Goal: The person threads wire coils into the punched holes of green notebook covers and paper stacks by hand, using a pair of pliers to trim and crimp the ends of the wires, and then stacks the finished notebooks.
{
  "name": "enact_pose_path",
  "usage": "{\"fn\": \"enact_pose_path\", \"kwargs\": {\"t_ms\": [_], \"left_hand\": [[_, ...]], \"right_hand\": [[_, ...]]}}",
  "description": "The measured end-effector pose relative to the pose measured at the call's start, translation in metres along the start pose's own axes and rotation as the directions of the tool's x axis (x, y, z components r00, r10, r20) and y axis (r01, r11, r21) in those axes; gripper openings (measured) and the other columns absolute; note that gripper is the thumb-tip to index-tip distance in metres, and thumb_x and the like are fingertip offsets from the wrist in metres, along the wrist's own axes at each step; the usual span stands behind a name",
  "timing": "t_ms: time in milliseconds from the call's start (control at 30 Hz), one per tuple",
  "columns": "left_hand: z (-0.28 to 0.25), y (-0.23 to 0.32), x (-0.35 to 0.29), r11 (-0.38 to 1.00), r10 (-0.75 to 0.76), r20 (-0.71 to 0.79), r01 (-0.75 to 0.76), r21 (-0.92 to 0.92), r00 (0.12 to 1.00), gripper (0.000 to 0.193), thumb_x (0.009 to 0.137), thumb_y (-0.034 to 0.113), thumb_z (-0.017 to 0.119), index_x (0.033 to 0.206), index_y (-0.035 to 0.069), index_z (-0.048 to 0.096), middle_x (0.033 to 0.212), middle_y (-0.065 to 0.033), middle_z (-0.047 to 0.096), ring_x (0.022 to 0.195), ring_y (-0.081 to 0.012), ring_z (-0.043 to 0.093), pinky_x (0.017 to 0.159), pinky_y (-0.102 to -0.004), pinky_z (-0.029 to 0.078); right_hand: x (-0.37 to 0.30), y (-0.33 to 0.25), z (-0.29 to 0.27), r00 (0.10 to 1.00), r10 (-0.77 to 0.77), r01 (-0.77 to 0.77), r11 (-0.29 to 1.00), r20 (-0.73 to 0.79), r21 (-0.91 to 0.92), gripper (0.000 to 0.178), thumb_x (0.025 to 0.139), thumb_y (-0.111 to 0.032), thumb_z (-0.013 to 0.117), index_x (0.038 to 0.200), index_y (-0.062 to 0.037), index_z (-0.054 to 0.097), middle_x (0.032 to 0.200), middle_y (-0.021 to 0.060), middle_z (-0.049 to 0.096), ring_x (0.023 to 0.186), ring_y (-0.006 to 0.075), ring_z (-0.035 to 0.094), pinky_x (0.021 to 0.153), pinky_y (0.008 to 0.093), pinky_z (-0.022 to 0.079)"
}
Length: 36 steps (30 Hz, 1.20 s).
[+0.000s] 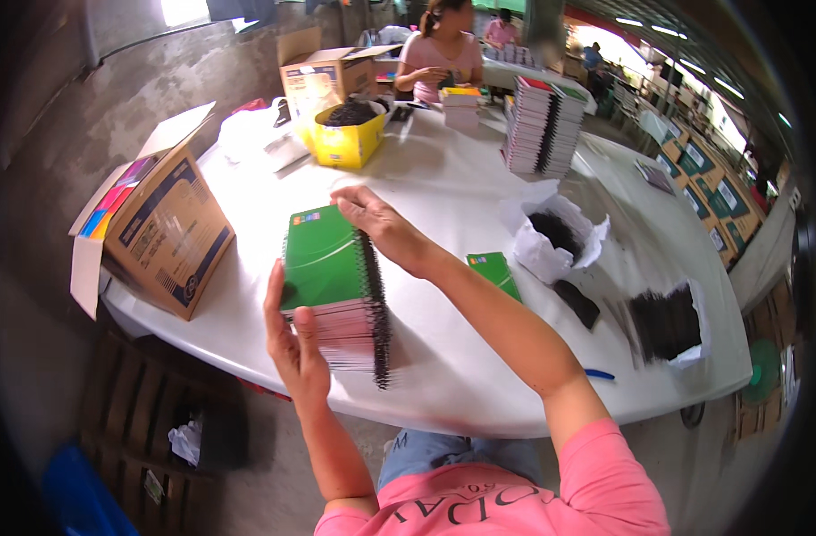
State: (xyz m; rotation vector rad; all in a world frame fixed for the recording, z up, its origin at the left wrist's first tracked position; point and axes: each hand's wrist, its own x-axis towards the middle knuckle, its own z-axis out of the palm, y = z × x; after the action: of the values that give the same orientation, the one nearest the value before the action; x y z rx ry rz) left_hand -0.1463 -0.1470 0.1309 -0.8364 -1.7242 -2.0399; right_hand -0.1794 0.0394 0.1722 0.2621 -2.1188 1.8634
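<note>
A tall stack of spiral notebooks (323,259) with a green cover on top stands on the white-covered table in front of me. Its black coils run down the right side. My left hand (296,353) grips the near left corner, fingers stretched along the left side and thumb on the near face. Across the far right corner of the top lies my right hand (378,225), its fingers bent over the far edge. A single green notebook (494,275) lies flat to the right, partly behind my right forearm.
Black coils fill a white bag (564,234) and a white-lined container (671,323) on the right. A blue pen (599,374) lies near the front edge. Cardboard box (171,232) stands left, yellow container (350,143) behind. Notebook stacks (544,129) and a seated person (441,58) are farther back.
</note>
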Motion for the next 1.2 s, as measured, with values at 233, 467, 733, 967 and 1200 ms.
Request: {"fn": "enact_pose_path", "kwargs": {"t_ms": [233,467,733,967,1200], "left_hand": [[-0.003,0.044,-0.025,0.857,0.428,-0.313,-0.270,0.439,0.848,0.062,0.097,0.047,0.038,0.133,-0.004,0.036,0.138,-0.0219,0.037,0.128,-0.0321,0.039,0.101,-0.0464,0.036],[0.073,0.043,-0.084,0.850,0.519,0.293,-0.519,-0.085,0.803,0.035,0.083,0.021,0.062,0.108,0.000,0.052,0.110,-0.0196,0.049,0.105,-0.0360,0.051,0.093,-0.0489,0.042],[0.169,0.004,-0.121,0.865,0.238,0.656,-0.463,0.191,0.716,0.047,0.084,0.015,0.059,0.129,0.007,0.049,0.129,-0.0138,0.049,0.126,-0.0355,0.041,0.103,-0.0570,0.024],[0.191,-0.047,-0.149,0.822,0.151,0.759,-0.507,0.260,0.634,0.041,0.086,0.021,0.059,0.125,0.013,0.053,0.104,-0.0089,0.053,0.108,-0.0315,0.045,0.094,-0.0494,0.031],[0.160,-0.041,-0.152,0.792,0.104,0.736,-0.503,0.345,0.669,0.030,0.085,0.018,0.062,0.115,0.012,0.062,0.096,-0.0098,0.051,0.099,-0.0322,0.043,0.089,-0.0471,0.034]], "right_hand": [[-0.113,0.078,-0.149,0.828,0.091,-0.548,0.343,-0.553,-0.763,0.062,0.082,-0.044,0.065,0.124,-0.0035,0.046,0.112,0.0203,0.061,0.099,0.0373,0.061,0.087,0.0419,0.047],[-0.187,0.098,-0.141,0.621,0.217,-0.781,0.259,-0.753,-0.569,0.062,0.066,-0.051,0.076,0.105,-0.0062,0.057,0.092,0.0205,0.066,0.090,0.0352,0.064,0.075,0.0442,0.050],[-0.261,0.043,-0.103,0.860,0.115,-0.503,0.351,-0.497,-0.790,0.037,0.075,-0.021,0.068,0.111,-0.0169,0.057,0.082,0.0136,0.067,0.075,0.0340,0.066,0.064,0.0453,0.052],[-0.304,0.034,-0.113,0.904,0.100,-0.390,0.592,-0.416,-0.705,0.029,0.072,-0.024,0.070,0.100,-0.0158,0.064,0.074,0.0153,0.065,0.070,0.0377,0.063,0.063,0.0432,0.051],[-0.328,0.015,-0.169,0.928,0.099,-0.304,0.762,-0.360,-0.572,0.051,0.072,-0.031,0.074,0.114,-0.0057,0.060,0.115,0.0130,0.059,0.107,0.0291,0.055,0.091,0.0381,0.044]]}}
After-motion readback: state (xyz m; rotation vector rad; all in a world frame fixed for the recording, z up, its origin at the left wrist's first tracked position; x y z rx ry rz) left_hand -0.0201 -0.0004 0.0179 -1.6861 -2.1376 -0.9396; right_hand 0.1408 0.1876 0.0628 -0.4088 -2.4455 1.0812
